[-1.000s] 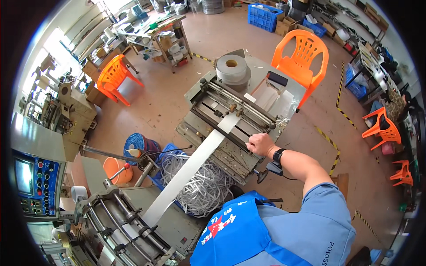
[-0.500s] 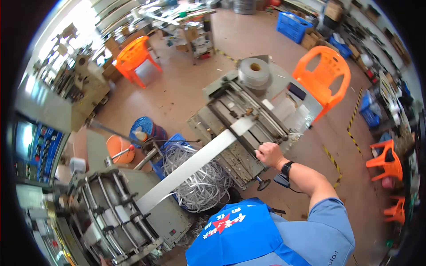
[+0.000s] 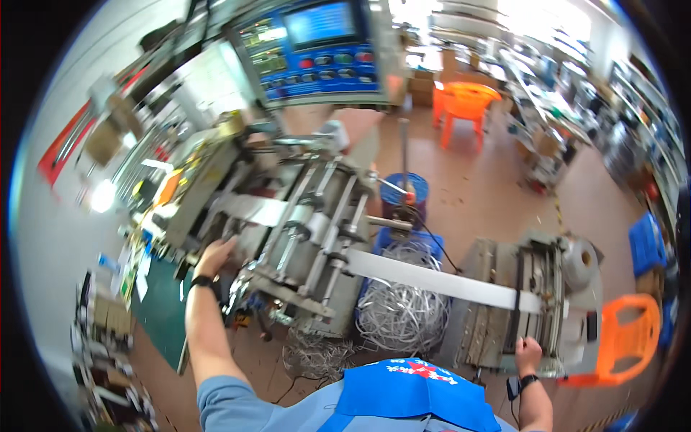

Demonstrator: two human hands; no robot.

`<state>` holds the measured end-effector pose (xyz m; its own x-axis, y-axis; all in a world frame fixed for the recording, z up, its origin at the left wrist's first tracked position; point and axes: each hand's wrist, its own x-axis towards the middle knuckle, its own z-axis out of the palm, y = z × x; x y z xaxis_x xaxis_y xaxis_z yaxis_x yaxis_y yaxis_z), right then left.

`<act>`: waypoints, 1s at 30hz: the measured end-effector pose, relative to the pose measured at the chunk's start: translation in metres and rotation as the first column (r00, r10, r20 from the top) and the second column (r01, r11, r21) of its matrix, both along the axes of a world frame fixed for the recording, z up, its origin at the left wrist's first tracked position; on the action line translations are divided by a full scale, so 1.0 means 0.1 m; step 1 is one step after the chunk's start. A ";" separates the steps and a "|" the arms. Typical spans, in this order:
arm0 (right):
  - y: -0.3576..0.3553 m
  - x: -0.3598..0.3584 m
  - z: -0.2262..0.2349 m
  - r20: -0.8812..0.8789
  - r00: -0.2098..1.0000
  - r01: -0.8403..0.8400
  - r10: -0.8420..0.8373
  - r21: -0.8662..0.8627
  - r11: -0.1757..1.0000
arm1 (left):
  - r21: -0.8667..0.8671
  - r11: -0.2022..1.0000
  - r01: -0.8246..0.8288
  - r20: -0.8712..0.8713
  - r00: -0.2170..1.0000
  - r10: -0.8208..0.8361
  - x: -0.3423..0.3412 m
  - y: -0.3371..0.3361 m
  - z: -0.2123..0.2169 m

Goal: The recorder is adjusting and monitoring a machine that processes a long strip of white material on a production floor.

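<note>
My left hand [image 3: 216, 257] reaches to the near left side of the roller machine [image 3: 327, 209], by metal parts below a white strip. Its fingertips are blurred against those parts. My right hand [image 3: 528, 353] is closed in a fist at the near edge of the low metal unit [image 3: 497, 302]; whether anything is inside the fist is hidden. A wide white strip [image 3: 432, 277] runs from the rollers across to this unit. Beyond the unit stands a grey-white roll [image 3: 578, 263] of strip material.
A blue crate [image 3: 430, 243] heaped with shredded strips [image 3: 403, 309] sits under the strip, with more scraps [image 3: 317, 354] on the floor. A control panel [image 3: 317, 54] hangs at the back. Orange chairs stand at right [image 3: 630, 338] and far back [image 3: 464, 108]. A blue drum [image 3: 404, 191] stands behind the crate.
The view has swung left, bringing the roller machine and control panel to the middle. My left arm now shows, with its hand at the machine. My right fist remains beside the low unit.
</note>
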<state>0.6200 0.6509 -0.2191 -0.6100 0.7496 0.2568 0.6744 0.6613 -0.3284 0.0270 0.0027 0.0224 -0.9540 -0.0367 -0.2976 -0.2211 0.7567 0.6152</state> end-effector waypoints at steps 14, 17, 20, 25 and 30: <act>0.08 -0.02 -0.27 0.108 0.990 0.085 -0.090 0.050 0.995 | -0.180 0.977 0.112 -0.165 0.976 -0.142 0.09 -0.12 0.03; 0.03 0.02 -0.28 0.083 0.976 0.198 -0.202 0.059 0.978 | -0.121 0.980 0.159 -0.162 0.971 -0.178 0.06 -0.10 0.03; 0.02 0.02 -0.20 0.039 0.974 0.225 -0.225 0.007 0.974 | -0.071 0.982 0.176 -0.104 0.978 -0.182 0.04 -0.12 0.06; -0.05 -0.06 -0.11 0.076 0.970 0.233 -0.231 -0.016 0.972 | -0.120 0.977 0.174 -0.106 0.977 -0.187 0.01 -0.21 0.00; -0.08 -0.06 -0.07 0.097 0.960 0.264 -0.263 0.002 0.964 | -0.072 0.979 0.189 -0.082 0.978 -0.194 -0.05 -0.26 -0.09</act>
<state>0.6141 0.6429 -0.2257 -0.4115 0.8897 0.1980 0.8531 0.4524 -0.2600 0.0216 -0.0233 0.0135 -0.9675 0.1329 -0.2153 -0.0156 0.8181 0.5749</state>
